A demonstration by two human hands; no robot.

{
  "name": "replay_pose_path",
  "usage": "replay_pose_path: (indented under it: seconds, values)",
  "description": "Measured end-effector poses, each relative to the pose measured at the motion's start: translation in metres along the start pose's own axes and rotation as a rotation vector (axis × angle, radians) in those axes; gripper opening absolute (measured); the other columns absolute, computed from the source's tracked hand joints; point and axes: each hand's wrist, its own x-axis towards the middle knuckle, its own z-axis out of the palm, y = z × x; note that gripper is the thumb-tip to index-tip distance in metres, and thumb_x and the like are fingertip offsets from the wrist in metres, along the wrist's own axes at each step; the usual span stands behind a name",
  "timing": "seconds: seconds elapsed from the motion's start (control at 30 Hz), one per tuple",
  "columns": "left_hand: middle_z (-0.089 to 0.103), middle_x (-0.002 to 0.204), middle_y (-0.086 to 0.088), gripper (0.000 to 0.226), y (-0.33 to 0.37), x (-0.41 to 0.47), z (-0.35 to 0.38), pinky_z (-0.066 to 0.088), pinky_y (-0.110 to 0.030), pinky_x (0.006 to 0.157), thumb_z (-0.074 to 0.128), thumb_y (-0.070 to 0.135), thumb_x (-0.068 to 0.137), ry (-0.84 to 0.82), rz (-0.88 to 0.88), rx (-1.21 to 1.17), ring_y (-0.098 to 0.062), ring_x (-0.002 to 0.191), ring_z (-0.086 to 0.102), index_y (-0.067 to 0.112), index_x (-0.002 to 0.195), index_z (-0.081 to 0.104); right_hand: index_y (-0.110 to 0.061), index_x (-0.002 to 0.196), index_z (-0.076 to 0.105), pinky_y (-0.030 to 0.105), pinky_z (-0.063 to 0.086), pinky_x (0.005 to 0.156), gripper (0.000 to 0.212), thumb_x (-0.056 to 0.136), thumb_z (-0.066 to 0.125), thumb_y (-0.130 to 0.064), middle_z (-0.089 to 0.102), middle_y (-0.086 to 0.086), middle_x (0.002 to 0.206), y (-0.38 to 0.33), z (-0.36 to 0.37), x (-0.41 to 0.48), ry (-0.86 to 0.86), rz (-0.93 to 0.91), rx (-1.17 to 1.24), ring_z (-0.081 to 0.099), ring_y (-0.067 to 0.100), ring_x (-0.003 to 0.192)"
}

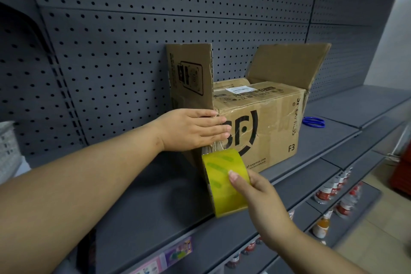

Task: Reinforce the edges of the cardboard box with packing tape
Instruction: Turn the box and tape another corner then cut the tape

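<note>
I see open shelf [155, 207] before the box [266, 131] and right of it — only blue scissors [313, 122] lie there. The pegboard wall [133, 51] blocks behind; raised flaps [289, 64] hem the top.

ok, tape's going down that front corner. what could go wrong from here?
1. The tape between the left hand and the roll looks crinkled; it may crease rather than lie flat on the box.
2. The right hand has the roll low by the shelf, so the corner's bottom may go untaped.
3. The scissors lie beyond the box, awkward to reach for cutting.
</note>
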Motion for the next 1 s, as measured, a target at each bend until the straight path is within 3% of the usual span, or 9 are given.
replay_pose_path:
  seconds: [0.13,0.2,0.4,0.5,0.57,0.67,0.77,0.87,1.0]
  values:
    - [0.053,0.135,0.002,0.04,0.0,0.0,0.001,0.013,-0.032,0.113,0.044,0.013,0.092,0.004,-0.001,0.013,-0.014,0.125,0.05,0.016,0.131,0.052,-0.012,0.083,0.069,0.014,0.05,0.053,0.02,0.088,0.054,-0.024,0.073,0.0,0.071,-0.001,0.002,-0.001,0.035,0.125,-0.001,0.068,0.009,0.063]
    - [0.053,0.135,0.002,0.04,0.0,-0.001,0.003,0.013,-0.033,0.113,0.045,0.014,0.092,0.004,-0.005,0.027,-0.014,0.125,0.049,0.016,0.131,0.052,-0.013,0.081,0.069,0.016,0.051,0.052,0.023,0.089,0.054,-0.029,0.073,0.001,0.072,0.0,0.002,-0.002,0.065,0.22,-0.041,0.068,0.012,0.064]
    - [0.049,0.139,0.002,0.041,0.005,0.0,0.006,0.012,-0.032,0.114,0.042,0.019,0.093,0.016,-0.024,0.086,-0.013,0.13,0.043,0.016,0.133,0.049,-0.015,0.084,0.063,0.032,0.043,0.077,0.025,0.088,0.056,-0.039,0.067,0.01,0.096,-0.006,0.001,0.021,0.132,0.316,-0.231,0.062,0.024,0.09]
    - [0.04,0.146,0.002,0.049,0.013,-0.001,0.01,0.001,-0.032,0.116,0.04,0.034,0.095,-0.01,-0.052,0.207,-0.018,0.141,0.021,0.015,0.139,0.04,-0.012,0.083,0.064,0.036,0.044,0.08,0.029,0.086,0.058,-0.04,0.065,0.011,0.088,-0.007,0.0,0.032,0.126,0.339,-0.28,0.062,0.027,0.086]
    - [0.034,0.149,0.004,0.053,0.019,-0.004,0.011,-0.008,-0.033,0.116,0.034,0.04,0.096,-0.011,-0.088,0.267,-0.019,0.143,-0.001,0.015,0.143,0.032,-0.012,0.093,0.065,0.043,0.047,0.094,0.031,0.084,0.06,-0.042,0.067,0.006,0.097,-0.007,-0.001,0.035,0.126,0.359,-0.292,0.062,0.025,0.093]
    - [0.02,0.153,0.004,0.051,0.026,-0.005,0.01,-0.01,-0.033,0.115,0.03,0.023,0.096,0.019,-0.095,0.231,-0.016,0.142,-0.008,0.021,0.146,0.021,-0.019,0.086,0.063,0.038,0.044,0.094,0.02,0.086,0.059,-0.039,0.067,0.009,0.101,-0.009,-0.001,0.035,0.124,0.355,-0.261,0.062,0.025,0.092]
    - [0.028,0.151,0.004,0.05,0.027,-0.002,0.012,-0.002,-0.031,0.116,0.031,0.014,0.094,0.023,0.002,0.085,-0.016,0.144,0.009,0.02,0.144,0.029,-0.018,0.086,0.062,0.035,0.041,0.084,0.02,0.087,0.058,-0.037,0.066,0.011,0.103,-0.009,-0.001,0.034,0.115,0.345,-0.276,0.059,0.021,0.095]
    - [0.049,0.139,0.002,0.042,0.025,0.001,0.015,0.009,-0.032,0.115,0.027,0.015,0.097,0.013,0.009,-0.016,-0.015,0.132,0.041,0.019,0.134,0.047,-0.018,0.087,0.064,0.045,0.044,0.1,0.025,0.084,0.06,-0.043,0.068,0.007,0.106,-0.006,-0.001,0.033,0.102,0.341,-0.248,0.061,0.023,0.098]
    - [0.054,0.135,0.002,0.043,0.026,0.003,0.02,0.014,-0.032,0.114,0.025,0.011,0.098,0.023,-0.017,-0.068,-0.015,0.127,0.047,0.019,0.13,0.052,-0.022,0.093,0.061,0.039,0.048,0.094,0.015,0.083,0.062,-0.034,0.067,0.003,0.101,-0.001,-0.01,0.029,0.037,0.436,-0.051,0.062,0.021,0.096]
